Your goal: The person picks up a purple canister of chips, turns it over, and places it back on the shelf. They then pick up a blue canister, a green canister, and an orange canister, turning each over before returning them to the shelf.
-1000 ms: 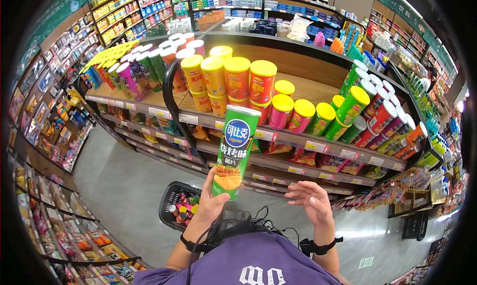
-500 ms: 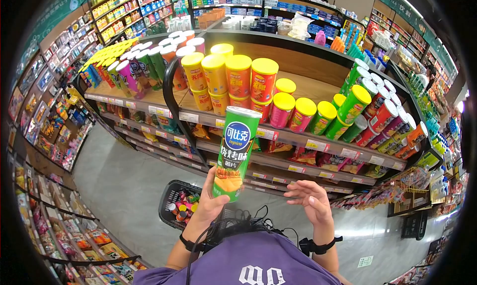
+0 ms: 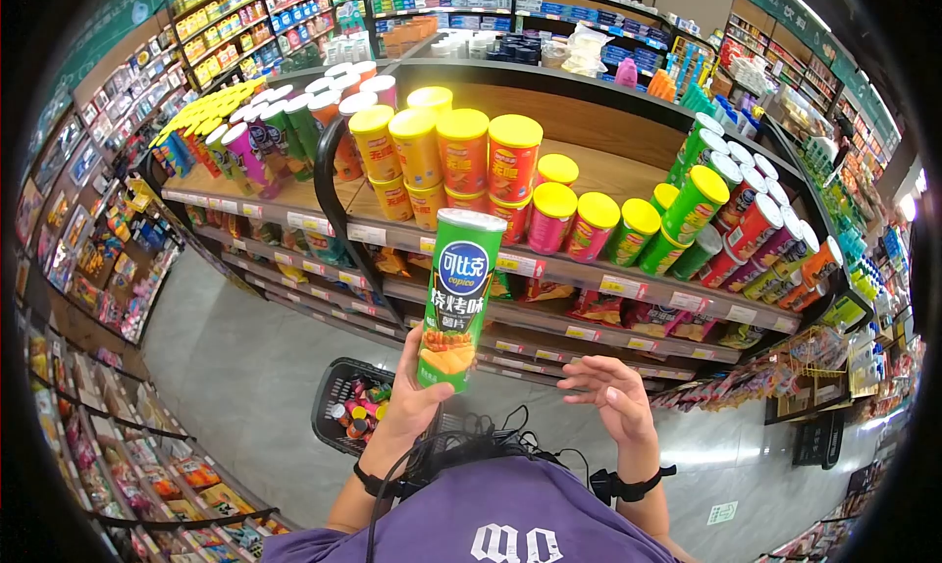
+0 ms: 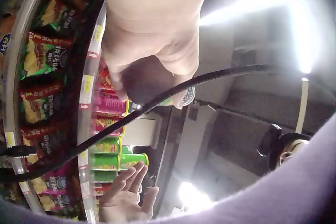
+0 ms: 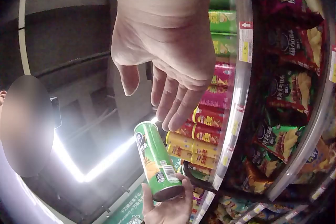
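Left hand (image 3: 404,408) grips a green chip can (image 3: 456,303)
Right hand (image 3: 615,398) hovers near the can, fingers loosely extended; the shelf (image 3: 618,176) stands beyond it.

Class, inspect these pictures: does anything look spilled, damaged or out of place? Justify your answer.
Nothing plainly stands out: the left hand holds the tall green cylindrical can, which shows no visible dent or spill.

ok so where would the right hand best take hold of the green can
Probably round the upper half of the green can, coming from the person's right: the left hand grips the lower end, the straight round wall above is uncovered, and the right hand is on that side.
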`<state>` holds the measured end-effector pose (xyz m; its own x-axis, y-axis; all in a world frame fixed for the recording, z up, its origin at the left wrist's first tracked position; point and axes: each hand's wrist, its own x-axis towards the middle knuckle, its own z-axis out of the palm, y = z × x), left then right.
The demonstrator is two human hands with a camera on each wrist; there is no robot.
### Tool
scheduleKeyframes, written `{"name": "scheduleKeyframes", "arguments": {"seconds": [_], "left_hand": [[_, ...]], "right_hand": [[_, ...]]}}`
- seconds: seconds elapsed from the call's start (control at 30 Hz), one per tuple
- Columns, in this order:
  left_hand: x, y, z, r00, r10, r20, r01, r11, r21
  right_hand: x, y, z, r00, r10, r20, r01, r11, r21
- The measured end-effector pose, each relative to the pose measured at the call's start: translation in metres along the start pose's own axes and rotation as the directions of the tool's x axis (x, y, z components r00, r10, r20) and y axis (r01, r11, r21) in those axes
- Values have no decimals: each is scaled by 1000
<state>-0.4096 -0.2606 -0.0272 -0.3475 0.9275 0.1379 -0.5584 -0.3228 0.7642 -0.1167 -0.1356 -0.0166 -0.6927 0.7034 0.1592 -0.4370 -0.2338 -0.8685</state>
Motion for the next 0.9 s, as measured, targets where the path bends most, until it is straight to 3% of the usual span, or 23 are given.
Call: {"name": "scheduleKeyframes", "arguments": {"seconds": [0.33, 0.47, 0.53, 0.63, 0.73, 0.9], "left_hand": [[1, -9, -10, 994, -92, 55, 88, 993, 73], [3, -2, 1, 996, -49, 80, 31, 976, 217], [5, -2, -1, 995, 38, 89, -73, 894, 442], [3, 10, 8, 955, 190, 227, -291, 472, 832], [4, 10, 7, 925, 169, 340, -379, 411, 829], [8, 20, 6, 860, 125, 494, -508, 298, 808]], "right_hand": [[1, -6, 3, 999, 35, 4, -35, 999, 2], [1, -3, 1, 999, 24, -24, -24, 999, -21], [1, -4, -1, 998, 56, -16, -57, 998, -40], [7, -14, 14, 996, 52, -66, -55, 997, -45], [10, -11, 14, 985, 11, -172, -9, 1000, 10], [6, -8, 8, 977, 106, -184, -104, 994, 19]]}}
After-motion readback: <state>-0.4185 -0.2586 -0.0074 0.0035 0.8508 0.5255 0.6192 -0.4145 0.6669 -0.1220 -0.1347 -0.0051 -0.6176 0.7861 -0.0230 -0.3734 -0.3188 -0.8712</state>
